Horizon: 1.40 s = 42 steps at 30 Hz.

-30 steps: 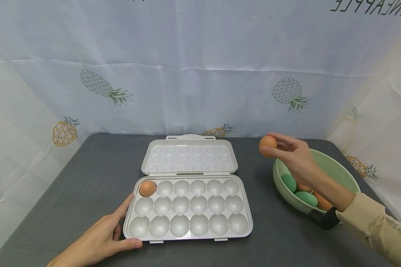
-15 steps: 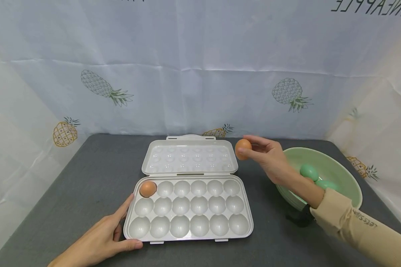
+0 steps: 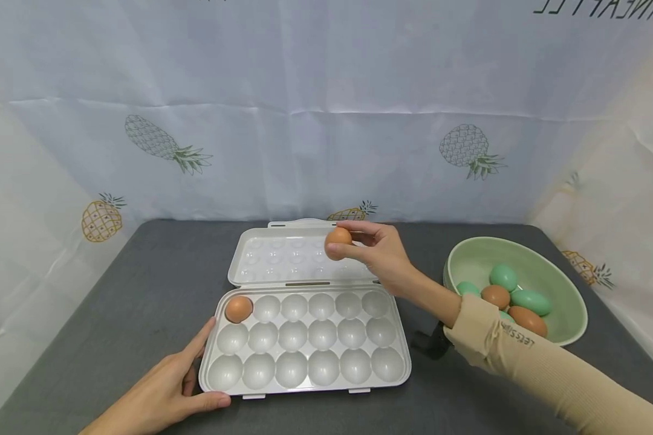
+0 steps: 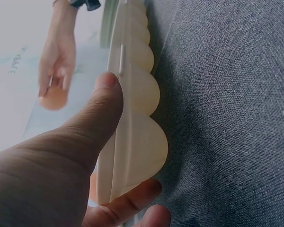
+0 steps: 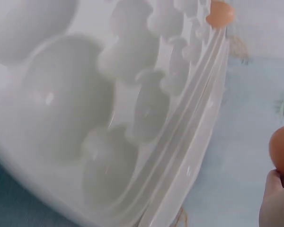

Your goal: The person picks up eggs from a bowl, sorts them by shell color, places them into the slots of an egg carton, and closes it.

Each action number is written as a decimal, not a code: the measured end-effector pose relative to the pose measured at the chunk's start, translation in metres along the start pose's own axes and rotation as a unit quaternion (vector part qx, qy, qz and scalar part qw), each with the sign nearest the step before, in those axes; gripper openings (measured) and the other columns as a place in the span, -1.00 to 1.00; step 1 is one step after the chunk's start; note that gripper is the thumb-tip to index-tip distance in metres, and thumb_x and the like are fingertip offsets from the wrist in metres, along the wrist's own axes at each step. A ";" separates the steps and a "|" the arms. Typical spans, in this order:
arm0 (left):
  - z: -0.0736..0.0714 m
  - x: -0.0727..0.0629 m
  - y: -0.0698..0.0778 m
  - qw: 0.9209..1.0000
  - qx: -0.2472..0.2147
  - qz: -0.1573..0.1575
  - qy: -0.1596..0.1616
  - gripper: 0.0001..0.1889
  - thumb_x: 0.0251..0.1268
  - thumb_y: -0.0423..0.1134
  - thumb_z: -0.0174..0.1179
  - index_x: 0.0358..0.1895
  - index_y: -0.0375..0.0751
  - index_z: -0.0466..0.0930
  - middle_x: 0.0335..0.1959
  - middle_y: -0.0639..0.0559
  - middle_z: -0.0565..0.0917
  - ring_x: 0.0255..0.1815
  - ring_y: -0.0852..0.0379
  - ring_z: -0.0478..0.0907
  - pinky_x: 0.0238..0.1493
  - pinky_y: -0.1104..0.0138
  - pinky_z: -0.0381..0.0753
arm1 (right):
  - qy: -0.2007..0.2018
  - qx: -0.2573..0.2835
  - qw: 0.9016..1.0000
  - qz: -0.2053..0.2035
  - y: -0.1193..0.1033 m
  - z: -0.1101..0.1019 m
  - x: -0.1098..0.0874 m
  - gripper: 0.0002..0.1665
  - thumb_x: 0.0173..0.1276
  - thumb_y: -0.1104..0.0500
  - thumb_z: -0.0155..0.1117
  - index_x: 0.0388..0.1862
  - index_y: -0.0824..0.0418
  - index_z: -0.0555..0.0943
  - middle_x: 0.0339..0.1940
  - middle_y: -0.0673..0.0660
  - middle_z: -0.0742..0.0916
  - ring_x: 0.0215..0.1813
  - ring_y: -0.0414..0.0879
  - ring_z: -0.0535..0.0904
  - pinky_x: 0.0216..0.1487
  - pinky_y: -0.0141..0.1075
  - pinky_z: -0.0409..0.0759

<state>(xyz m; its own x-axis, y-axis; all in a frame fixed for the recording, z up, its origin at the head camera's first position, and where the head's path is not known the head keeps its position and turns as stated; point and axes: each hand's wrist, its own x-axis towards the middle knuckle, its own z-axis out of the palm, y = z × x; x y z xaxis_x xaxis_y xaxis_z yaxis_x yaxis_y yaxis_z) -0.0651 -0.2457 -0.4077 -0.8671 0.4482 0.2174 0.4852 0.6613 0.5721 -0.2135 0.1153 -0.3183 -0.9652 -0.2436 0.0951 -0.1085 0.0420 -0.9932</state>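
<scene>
An egg tray (image 3: 307, 344) with round hollows lies on the dark table, its lid (image 3: 283, 257) folded back behind it. One brown egg (image 3: 239, 309) sits in the back left hollow. With thumb and fingers, my left hand (image 3: 168, 380) holds the tray's near left corner; the left wrist view shows the thumb along the front edge (image 4: 128, 94). Above the lid, my right hand (image 3: 378, 251) pinches another brown egg (image 3: 338, 243) between thumb and fingertips. The right wrist view shows this held egg (image 5: 283, 150) at its right edge, with the tray's hollows (image 5: 66, 99) close by.
To the right stands a pale green bowl (image 3: 568, 290) with several green and brown eggs, partly covered by the right sleeve (image 3: 522, 344). Pineapple-print cloth (image 3: 305, 163) hangs behind the grey table (image 3: 158, 278).
My right hand has carried the brown egg leftward from the bowl to above the tray's lid. The bowl's eggs show more fully now. The left hand stays on the tray's corner.
</scene>
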 end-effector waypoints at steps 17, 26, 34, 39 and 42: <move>0.000 0.000 -0.001 1.000 -0.003 -0.007 -0.001 0.22 0.04 -0.01 0.57 0.64 -0.31 -0.08 -0.71 0.51 0.25 -0.69 0.61 0.17 -0.63 0.64 0.20 | -0.044 0.035 0.998 0.031 0.024 0.069 0.008 -0.43 0.11 0.40 0.54 0.17 0.28 0.70 0.07 0.20 0.79 0.05 -0.19 0.70 0.15 -0.32 0.70; -0.001 0.000 -0.002 1.000 -0.005 -0.019 -0.016 0.21 0.08 -0.01 0.55 0.65 -0.31 -0.12 -0.71 0.50 0.26 -0.69 0.60 0.18 -0.64 0.61 0.22 | -0.077 0.031 0.995 0.062 0.038 0.091 0.004 -0.41 0.09 0.40 0.53 0.17 0.40 0.67 0.17 0.25 0.76 0.00 -0.16 0.76 0.09 -0.33 0.72; 0.002 -0.001 -0.003 1.000 -0.003 -0.008 -0.009 0.21 0.07 -0.02 0.55 0.64 -0.34 -0.11 -0.70 0.52 0.25 -0.69 0.61 0.17 -0.64 0.63 0.21 | -0.131 -0.008 0.990 0.055 0.047 0.108 0.000 -0.46 0.04 0.42 0.58 0.09 0.36 0.73 0.00 0.28 0.81 -0.18 -0.29 0.73 0.00 -0.41 0.71; 0.001 0.000 -0.003 1.000 -0.008 -0.012 -0.018 0.21 0.10 -0.03 0.53 0.65 -0.34 -0.14 -0.70 0.51 0.25 -0.69 0.61 0.17 -0.65 0.62 0.22 | -0.148 -0.040 0.987 0.042 0.051 0.114 -0.002 -0.50 0.01 0.41 0.62 0.01 0.33 0.77 -0.07 0.26 0.83 -0.27 -0.34 0.68 -0.10 -0.48 0.69; 0.000 0.000 -0.003 1.000 -0.010 -0.012 -0.018 0.20 0.11 -0.04 0.53 0.64 -0.35 -0.14 -0.70 0.51 0.26 -0.69 0.61 0.17 -0.66 0.62 0.22 | -0.147 -0.073 0.986 0.021 0.052 0.116 -0.003 -0.53 0.02 0.38 0.64 -0.02 0.31 0.79 -0.07 0.24 0.84 -0.27 -0.36 0.67 -0.14 -0.53 0.66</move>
<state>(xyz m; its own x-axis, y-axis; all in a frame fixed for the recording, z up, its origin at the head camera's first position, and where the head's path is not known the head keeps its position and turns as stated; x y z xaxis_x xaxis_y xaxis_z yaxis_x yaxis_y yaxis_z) -0.0663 -0.2472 -0.4095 -0.8734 0.4546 0.1745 0.4620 0.6603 0.5921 -0.1886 0.0057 -0.3780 -0.8607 -0.5090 0.0094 -0.1237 0.1912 -0.9737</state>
